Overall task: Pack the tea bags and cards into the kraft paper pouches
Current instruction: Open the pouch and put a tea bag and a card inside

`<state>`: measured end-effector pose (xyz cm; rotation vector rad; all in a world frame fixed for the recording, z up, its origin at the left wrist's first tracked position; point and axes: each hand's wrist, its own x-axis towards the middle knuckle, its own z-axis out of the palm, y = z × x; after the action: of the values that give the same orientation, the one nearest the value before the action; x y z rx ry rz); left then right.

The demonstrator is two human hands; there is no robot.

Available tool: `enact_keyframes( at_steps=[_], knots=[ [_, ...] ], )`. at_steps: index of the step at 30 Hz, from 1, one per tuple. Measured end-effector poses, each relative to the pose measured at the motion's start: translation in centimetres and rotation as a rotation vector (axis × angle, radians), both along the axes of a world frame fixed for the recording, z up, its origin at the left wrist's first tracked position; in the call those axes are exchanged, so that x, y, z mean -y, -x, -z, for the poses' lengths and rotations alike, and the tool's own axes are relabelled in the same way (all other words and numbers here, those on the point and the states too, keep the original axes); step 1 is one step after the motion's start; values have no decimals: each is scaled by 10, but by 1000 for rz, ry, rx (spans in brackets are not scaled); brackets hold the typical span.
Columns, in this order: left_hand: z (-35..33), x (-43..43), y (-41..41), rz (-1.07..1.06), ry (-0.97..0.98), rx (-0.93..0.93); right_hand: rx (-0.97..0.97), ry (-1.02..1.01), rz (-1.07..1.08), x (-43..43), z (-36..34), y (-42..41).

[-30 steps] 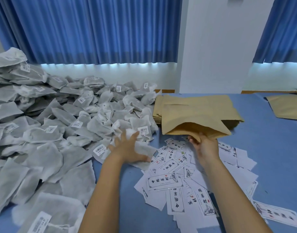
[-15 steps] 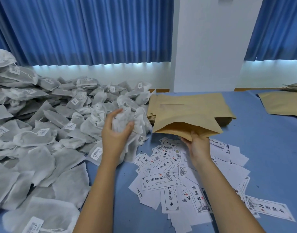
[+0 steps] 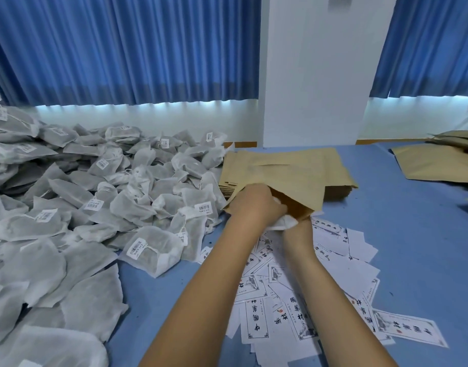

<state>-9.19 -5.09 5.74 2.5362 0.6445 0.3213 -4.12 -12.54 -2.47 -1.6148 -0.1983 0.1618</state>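
A big heap of white mesh tea bags [image 3: 100, 202] covers the left of the blue table [image 3: 402, 242]. Printed white cards [image 3: 301, 295] lie scattered in front of me. A stack of kraft paper pouches [image 3: 288, 168] sits behind them. My left hand [image 3: 256, 205] grips a bunch of tea bags [image 3: 285, 222] at the open mouth of the top pouch [image 3: 299, 197]. My right hand [image 3: 297, 231] holds the pouch's lower lip from below; its fingers are mostly hidden.
More kraft pouches [image 3: 439, 165] lie at the far right of the table. Blue curtains [image 3: 127, 49] and a white pillar [image 3: 314, 70] stand behind the table. Bare blue tabletop shows to the right of the cards.
My left hand lifted a bunch of tea bags from the heap and carried it right to the pouch mouth. My right hand kept hold of the pouch.
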Motion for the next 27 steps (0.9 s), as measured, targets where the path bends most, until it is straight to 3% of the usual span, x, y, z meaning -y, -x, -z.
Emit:
enact_keyframes(
  at_steps=[2, 4, 7, 9, 12, 13, 15, 18, 19, 22, 24, 25, 26, 27],
  knots=[
    [-9, 1, -14, 72, 100, 18, 62, -41, -87, -3, -4, 8],
    [-13, 1, -31, 126, 113, -78, 40, -118, -157, -8, -9, 19],
    [-7, -7, -48, 22, 10, -111, 36, -161, -155, -15, -11, 29],
    [2, -15, -52, -119, -201, -94, 78, -144, -137, -17, -10, 33],
    [13, -29, -41, -290, -320, -308, 147, -146, -203, -20, -7, 40],
    [11, -32, -36, -270, -308, -383, 144, -131, -216, -21, -7, 42],
    [2, -27, -27, -164, -100, -402, 91, -124, -207, -20, -7, 36],
    [-14, -4, -10, 29, 140, -197, -53, -188, -91, -16, -11, 19],
    [-14, 3, -2, 104, 62, -51, -107, -274, -57, -13, -15, 15],
    [7, 3, 25, 167, -186, 651, -156, -430, -59, -6, -20, 6],
    [24, -13, 38, -27, -194, 962, -125, -362, -31, -2, -19, 0],
    [32, -25, 39, -218, -177, 977, -128, -368, -23, -1, -19, -1],
    [41, -40, 38, -422, -165, 828, -135, -390, -32, 1, -18, -3],
    [52, -54, 36, -601, -189, 522, -157, -419, -45, 1, -16, -3]
  ],
)
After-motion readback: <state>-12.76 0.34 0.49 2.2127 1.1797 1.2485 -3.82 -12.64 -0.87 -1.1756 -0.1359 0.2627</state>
